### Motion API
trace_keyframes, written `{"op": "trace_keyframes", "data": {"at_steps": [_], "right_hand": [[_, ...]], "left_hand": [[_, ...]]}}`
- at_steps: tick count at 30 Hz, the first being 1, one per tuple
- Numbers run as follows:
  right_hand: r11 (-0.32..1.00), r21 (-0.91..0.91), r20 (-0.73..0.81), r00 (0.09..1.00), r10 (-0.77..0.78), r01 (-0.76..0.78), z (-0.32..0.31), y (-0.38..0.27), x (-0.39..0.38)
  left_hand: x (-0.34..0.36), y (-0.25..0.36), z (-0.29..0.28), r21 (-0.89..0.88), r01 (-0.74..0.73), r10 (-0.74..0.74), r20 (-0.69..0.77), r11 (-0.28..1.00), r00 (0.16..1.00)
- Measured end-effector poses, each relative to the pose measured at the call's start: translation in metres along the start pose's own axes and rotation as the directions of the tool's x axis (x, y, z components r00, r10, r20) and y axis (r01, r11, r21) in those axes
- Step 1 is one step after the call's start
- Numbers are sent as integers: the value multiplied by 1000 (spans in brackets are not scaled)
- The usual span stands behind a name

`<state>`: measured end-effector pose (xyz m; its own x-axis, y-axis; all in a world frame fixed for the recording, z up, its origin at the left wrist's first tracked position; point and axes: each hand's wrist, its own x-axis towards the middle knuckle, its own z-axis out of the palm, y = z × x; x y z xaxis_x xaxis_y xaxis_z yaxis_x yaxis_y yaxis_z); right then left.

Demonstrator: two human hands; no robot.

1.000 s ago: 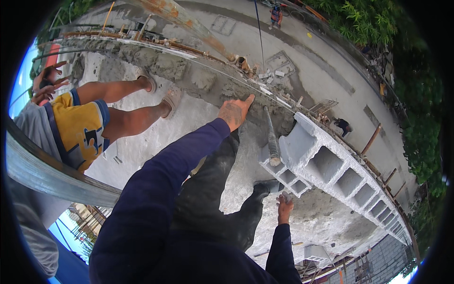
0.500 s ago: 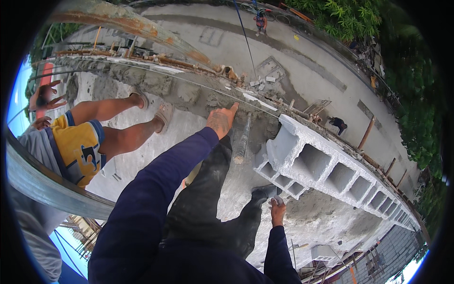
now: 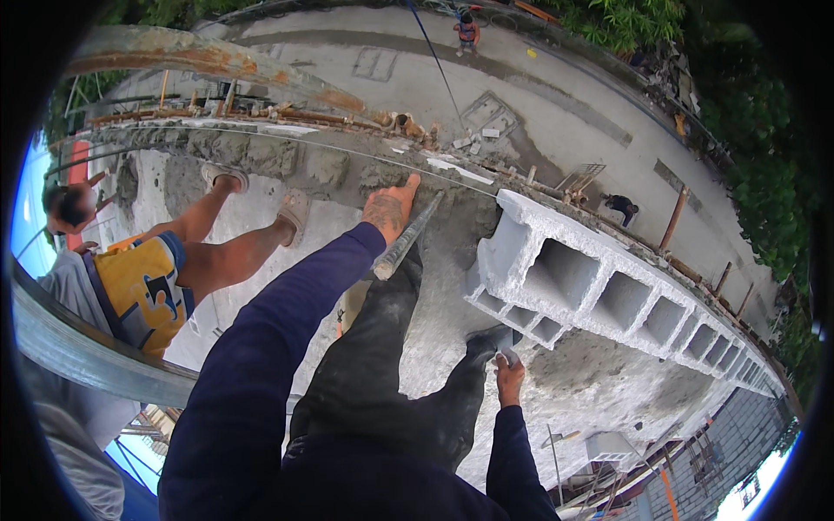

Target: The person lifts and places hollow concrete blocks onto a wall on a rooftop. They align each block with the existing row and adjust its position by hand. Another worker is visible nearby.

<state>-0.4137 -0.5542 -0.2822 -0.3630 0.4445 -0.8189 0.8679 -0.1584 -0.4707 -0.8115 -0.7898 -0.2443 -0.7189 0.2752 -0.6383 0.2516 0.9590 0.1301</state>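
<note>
My left hand (image 3: 393,208) reaches forward to the wet mortar bed (image 3: 347,172) along the wall's edge. One finger is stretched out and touches the mortar close to a taut string line (image 3: 382,157); the other fingers are partly hidden. A ribbed steel bar (image 3: 407,238) sticks up out of the mortar beside this hand. My right hand (image 3: 510,379) is low, near my boot, with its fingers closed round something small and grey that I cannot make out. Between and beyond my hands starts a row of grey hollow concrete blocks (image 3: 565,271), which runs off to the right.
At the left stands a person in yellow shorts (image 3: 139,286) and sandals. A curved metal pipe (image 3: 95,347) crosses there, and a rusty pipe (image 3: 208,54) passes overhead. Beyond the wall edge lies a paved yard (image 3: 373,43) far below, with people in it. Steel bars (image 3: 674,219) rise along the edge.
The whole view has shifted slightly, so the blocks and the bar appear further left. My left hand stays at the mortar, and my right hand keeps its closed grip.
</note>
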Motion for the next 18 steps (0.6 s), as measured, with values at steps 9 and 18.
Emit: {"op": "trace_keyframes", "data": {"at_steps": [9, 18], "right_hand": [[999, -40, 5, 1000, 13, -13, -2, -6, -6], [995, -98, 30, 999, 16, -13, 1, 6, -5]], "left_hand": [[-4, -2, 14, 18, 0, 2, -97, 1000, 995], [-5, -2, 10, 31, -49, 51, -84, 998, 995]]}}
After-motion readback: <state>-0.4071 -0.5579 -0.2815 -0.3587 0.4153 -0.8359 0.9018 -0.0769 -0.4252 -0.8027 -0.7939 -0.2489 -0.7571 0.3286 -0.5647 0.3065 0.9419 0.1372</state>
